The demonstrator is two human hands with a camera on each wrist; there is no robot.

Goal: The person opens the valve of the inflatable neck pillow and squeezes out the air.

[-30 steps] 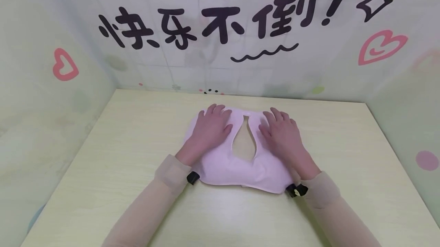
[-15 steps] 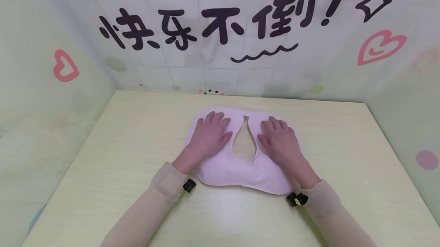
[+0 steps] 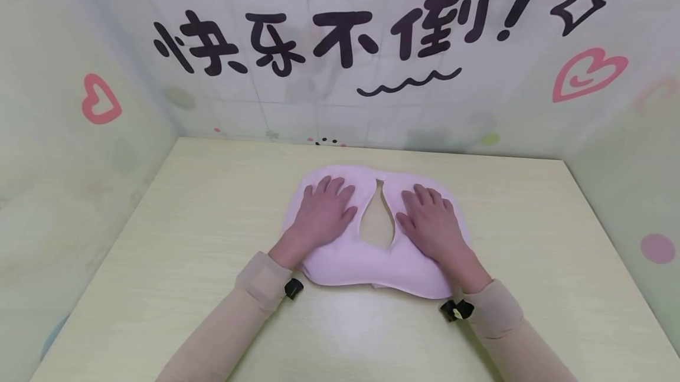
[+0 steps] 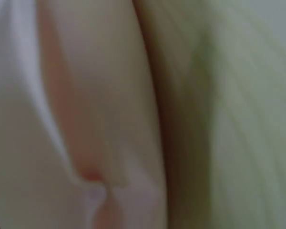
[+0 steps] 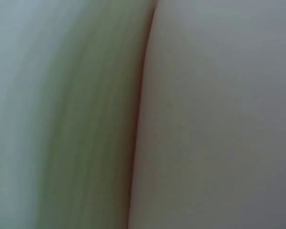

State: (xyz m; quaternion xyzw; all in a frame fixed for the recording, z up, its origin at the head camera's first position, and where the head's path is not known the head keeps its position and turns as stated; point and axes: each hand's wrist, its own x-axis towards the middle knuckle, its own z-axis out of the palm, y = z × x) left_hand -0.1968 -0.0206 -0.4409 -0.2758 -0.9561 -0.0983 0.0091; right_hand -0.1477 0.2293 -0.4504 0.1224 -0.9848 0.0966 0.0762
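Observation:
A pale pink U-shaped neck pillow (image 3: 345, 264) lies flat on the table, its two ends meeting at the far side around a teardrop-shaped gap. On its left arm rests my left hand (image 3: 325, 212), fingers spread and pointing away. My right hand (image 3: 434, 222) lies in the same way on the right arm of the pillow, fingers slightly bent. Close up and blurred, the left wrist view shows the pillow's edge (image 4: 119, 95) with a fold in it. The right wrist view holds only the pillow's smooth side (image 5: 209, 124) beside the table. Both palms are hidden.
The light wooden table (image 3: 212, 205) extends around the pillow on all sides. Behind it hangs a white printed curtain (image 3: 340, 104) with black lettering, and similar sheets close off the left and right sides. A black wrist camera (image 3: 294, 289) sits near the pillow's front edge.
Both hands have slid a little toward me over the pillow, from its far edge to nearer its middle. The pillow itself stays in about the same place.

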